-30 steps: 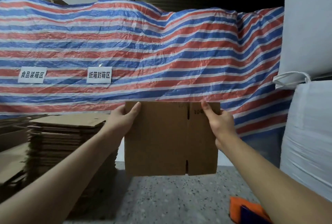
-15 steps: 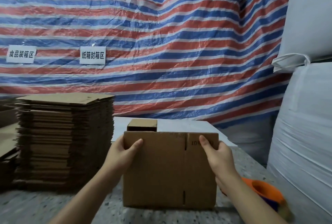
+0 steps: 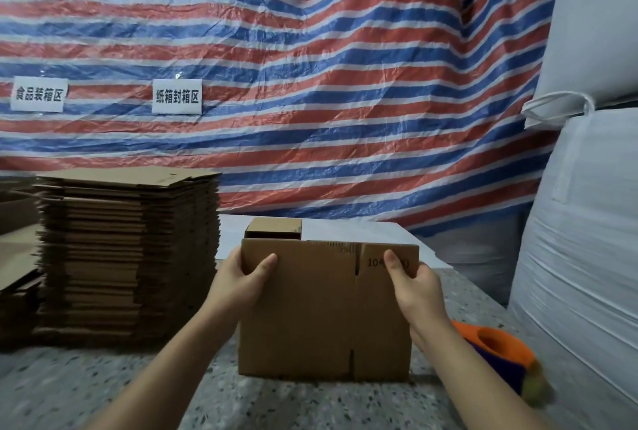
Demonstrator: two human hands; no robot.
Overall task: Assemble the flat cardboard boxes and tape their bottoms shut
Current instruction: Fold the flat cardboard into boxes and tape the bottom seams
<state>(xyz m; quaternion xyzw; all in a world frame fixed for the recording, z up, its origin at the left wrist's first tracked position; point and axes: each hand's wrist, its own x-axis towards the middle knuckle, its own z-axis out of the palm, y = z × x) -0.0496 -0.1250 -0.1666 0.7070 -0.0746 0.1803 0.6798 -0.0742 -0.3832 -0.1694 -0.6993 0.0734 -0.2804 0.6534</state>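
A flat brown cardboard box (image 3: pixel 317 312) stands upright on its lower edge on the speckled table (image 3: pixel 103 391), in the middle of the view. My left hand (image 3: pixel 238 283) grips its upper left corner, thumb on the near face. My right hand (image 3: pixel 414 286) grips its upper right edge, thumb over the printed number. A tall stack of flat boxes (image 3: pixel 127 253) stands to the left. An orange and purple tape dispenser (image 3: pixel 500 353) lies on the table at the right, partly behind my right forearm.
A small assembled box (image 3: pixel 274 227) sits just behind the held one. White bulk sacks (image 3: pixel 580 257) wall off the right side. A red, white and blue striped tarp (image 3: pixel 310 84) hangs behind with two paper signs. More flat cardboard lies at the far left edge.
The flat box has come down from mid-air until its lower edge rests on the table. My hands keep the same grips. The camera has tilted down.
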